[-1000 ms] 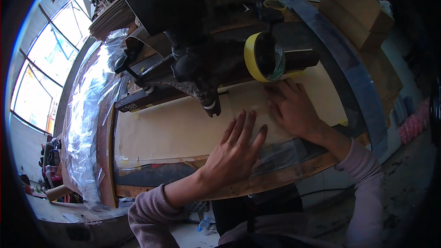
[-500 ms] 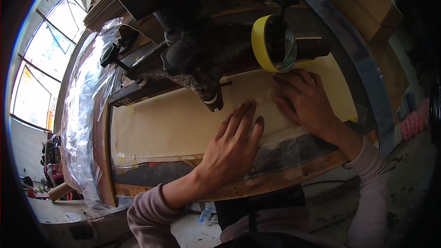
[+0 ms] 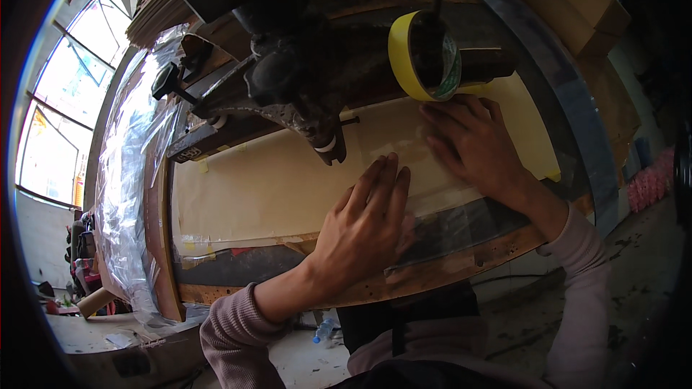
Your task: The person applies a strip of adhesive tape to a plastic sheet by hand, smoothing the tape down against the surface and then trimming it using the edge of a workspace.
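A long cream-coloured sheet [image 3: 241, 198] lies across the dark work surface, held at its edges with bits of yellow tape. On its front middle part rests my left hand [image 3: 360, 223], fingers stretched out and close together. My right hand [image 3: 479, 148] lies palm down farther right on the same sheet, its fingers extended and slightly bent. Under and between the hands a clear film [image 3: 454, 234] seems to overlap the sheet's front edge. Just beyond my right fingertips, a yellow tape roll [image 3: 402, 57] hangs on a dark knob post. Whatever lies under the palms is hidden.
A dark metal clamp arm [image 3: 310, 126] with knobs and a long bar [image 3: 223, 140] stands over the sheet's far side. Crumpled clear plastic [image 3: 130, 187] covers the left side. A cardboard box [image 3: 569, 0] sits at the far right. The wooden table edge [image 3: 432, 274] runs in front.
The fingers of my left hand have drawn closer together, and the hand has shifted slightly. My right hand stays nearly in place on the sheet. The whole view has moved a little.
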Motion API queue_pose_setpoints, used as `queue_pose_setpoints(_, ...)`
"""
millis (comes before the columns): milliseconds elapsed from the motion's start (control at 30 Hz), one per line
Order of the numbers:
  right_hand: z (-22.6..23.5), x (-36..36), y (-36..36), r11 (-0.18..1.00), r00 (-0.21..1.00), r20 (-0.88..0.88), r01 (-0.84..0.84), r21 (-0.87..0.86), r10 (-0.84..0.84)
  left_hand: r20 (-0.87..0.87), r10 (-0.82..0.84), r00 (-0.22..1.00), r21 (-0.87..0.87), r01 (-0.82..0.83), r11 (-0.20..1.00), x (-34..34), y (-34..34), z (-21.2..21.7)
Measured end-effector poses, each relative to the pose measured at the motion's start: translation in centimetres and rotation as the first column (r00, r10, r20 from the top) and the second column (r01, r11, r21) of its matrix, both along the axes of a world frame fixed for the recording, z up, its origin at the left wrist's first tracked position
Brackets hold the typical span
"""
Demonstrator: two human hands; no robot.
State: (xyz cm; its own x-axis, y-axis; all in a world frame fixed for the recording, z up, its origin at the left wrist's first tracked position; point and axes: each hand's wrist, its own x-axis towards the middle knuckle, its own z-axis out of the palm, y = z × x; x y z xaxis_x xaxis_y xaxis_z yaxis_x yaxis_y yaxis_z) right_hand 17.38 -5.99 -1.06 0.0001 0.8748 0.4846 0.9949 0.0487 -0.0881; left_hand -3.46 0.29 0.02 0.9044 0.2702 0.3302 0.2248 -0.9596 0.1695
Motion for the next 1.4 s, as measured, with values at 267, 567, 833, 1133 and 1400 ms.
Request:
queue_pose_setpoints(267, -0.07, 0.24, 0.12, 0.996, 0.998, 0.031, -0.057, 0.073, 0.055, 0.002, 0.041, 0.999, 0.047, -0.041, 0.998, -0.07, -0.22, -0.5)
queue_pose_setpoints(567, -0.16, 0.41, 0.3, 0.99, 0.997, 0.036, -0.075, 0.123, 0.071, 0.015, 0.04, 0.999, 0.081, -0.041, 0.996, 0.33, -0.11, -0.58)
queue_pose_setpoints(833, 0.07, 0.36, 0.21, 0.988, 0.996, 0.055, -0.077, 0.131, 0.07, 0.016, 0.026, 1.0, 0.038, -0.027, 0.999, 0.32, 0.04, -0.68)
queue_pose_setpoints(1133, -0.11, 0.28, 0.25, 0.99, 0.998, 0.046, -0.058, 0.129, 0.052, 0.014, 0.033, 0.999, 0.033, -0.033, 0.999, 0.41, 0.01, -0.85)
queue_pose_setpoints(1400, 0.37, 0.27, 0.13, 0.993, 0.997, 0.042, -0.064, 0.095, 0.061, 0.006, 0.025, 1.0, 0.034, -0.025, 0.999, 0.4, -0.04, -0.43)
